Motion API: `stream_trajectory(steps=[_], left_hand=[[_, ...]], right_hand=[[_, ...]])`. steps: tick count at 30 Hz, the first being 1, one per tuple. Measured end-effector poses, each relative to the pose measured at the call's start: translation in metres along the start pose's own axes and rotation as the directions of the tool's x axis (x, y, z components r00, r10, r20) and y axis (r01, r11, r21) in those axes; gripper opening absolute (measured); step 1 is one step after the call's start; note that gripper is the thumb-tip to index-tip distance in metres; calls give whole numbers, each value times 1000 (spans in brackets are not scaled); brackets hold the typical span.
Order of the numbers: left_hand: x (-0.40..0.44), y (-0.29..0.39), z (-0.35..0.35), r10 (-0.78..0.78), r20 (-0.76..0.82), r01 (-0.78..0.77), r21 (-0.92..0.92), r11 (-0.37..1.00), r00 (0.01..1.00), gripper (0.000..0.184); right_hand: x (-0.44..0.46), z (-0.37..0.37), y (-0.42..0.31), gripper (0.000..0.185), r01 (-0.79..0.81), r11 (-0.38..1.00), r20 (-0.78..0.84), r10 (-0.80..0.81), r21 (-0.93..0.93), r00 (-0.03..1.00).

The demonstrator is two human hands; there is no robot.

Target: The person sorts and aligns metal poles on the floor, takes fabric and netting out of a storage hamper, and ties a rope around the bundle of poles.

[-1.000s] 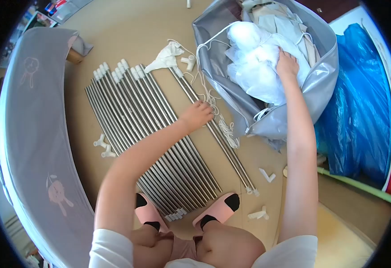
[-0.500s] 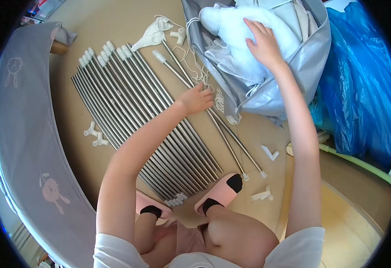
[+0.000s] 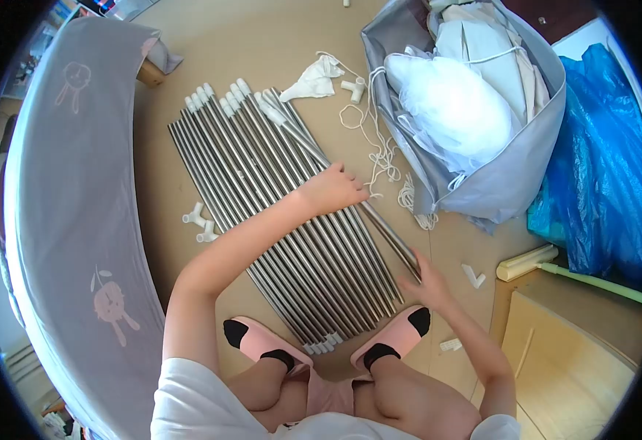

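My left hand (image 3: 332, 189) is closed around two metal tubes (image 3: 385, 229) near their middle. At their lower end, my right hand (image 3: 429, 284) grips the same pair. The upper part of the pair, with a white end cap (image 3: 271, 110), slants over the right side of a row of metal tubes (image 3: 262, 198). Those tubes lie side by side on the floor, several with white caps. A white cord (image 3: 383, 165) lies loose to the right of my left hand.
A grey fabric bag (image 3: 497, 187) holds white netting (image 3: 453, 110). Beside it is a blue plastic bag (image 3: 600, 161). White plastic connectors (image 3: 352, 89) and a white cloth (image 3: 314, 79) are on the floor. A grey rabbit-print cover (image 3: 79, 183) stands left; pink slippers (image 3: 391, 337) are below the row.
My right hand has left the white netting and come down to the tubes' lower end. The two tubes have shifted left, over the row's edge. The view has also shifted.
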State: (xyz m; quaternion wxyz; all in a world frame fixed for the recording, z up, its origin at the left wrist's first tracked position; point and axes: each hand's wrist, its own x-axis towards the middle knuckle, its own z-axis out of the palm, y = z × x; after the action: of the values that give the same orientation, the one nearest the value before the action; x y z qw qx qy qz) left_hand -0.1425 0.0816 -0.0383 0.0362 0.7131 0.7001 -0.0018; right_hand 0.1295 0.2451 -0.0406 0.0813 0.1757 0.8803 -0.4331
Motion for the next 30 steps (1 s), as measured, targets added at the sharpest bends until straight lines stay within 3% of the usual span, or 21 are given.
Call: stream_trajectory(steps=[2,4,6,9,11,12,13,15,19,21,22,24,27,30], left_hand=[[-1,3,4,10,9,-10,-97,995,1000,20],[2,7,9,8,5,-7,-261,965,1000,22],[8,12,18,2,-20,-8,-308,951,1000,25],[15,26,20,-11,-6,8,-359,933,1000,32],[17,36,17,-100,-247,33,-263,964,964,35],[17,41,16,-155,-243,80,-292,953,958,40],[16,50,17,-162,-236,87,-299,950,958,40],[14,68,20,-332,-337,177,-416,892,881,46],[5,89,26,-389,-251,251,-445,860,886,51],[3,93,35,-396,-201,280,-437,855,896,56],[2,93,39,-436,-191,323,-434,841,879,57],[0,88,41,-477,-151,397,-374,838,866,54],[1,78,54,-534,-189,436,-391,811,824,51],[1,69,65,-559,-166,493,-314,811,813,49]], right_hand=[[-15,0,16,33,-248,967,220,253,-49,942],[-32,4,24,30,-241,970,202,233,19,951],[-42,2,30,21,-275,955,208,248,112,946],[-48,-1,32,21,-368,911,257,317,184,913],[-48,5,42,22,-383,891,254,322,246,912],[-49,8,46,23,-398,865,246,332,307,911],[-46,8,41,23,-403,863,257,333,305,907],[-29,9,22,27,-357,902,201,313,243,928],[14,19,5,31,-401,891,233,353,213,906],[38,28,5,39,-212,960,146,186,183,972],[49,35,7,39,-205,961,146,179,184,973],[70,46,9,47,121,989,-41,-124,-86,991],[82,45,-18,55,41,983,73,-29,-180,997],[80,56,-18,60,71,949,70,-52,-306,996]])
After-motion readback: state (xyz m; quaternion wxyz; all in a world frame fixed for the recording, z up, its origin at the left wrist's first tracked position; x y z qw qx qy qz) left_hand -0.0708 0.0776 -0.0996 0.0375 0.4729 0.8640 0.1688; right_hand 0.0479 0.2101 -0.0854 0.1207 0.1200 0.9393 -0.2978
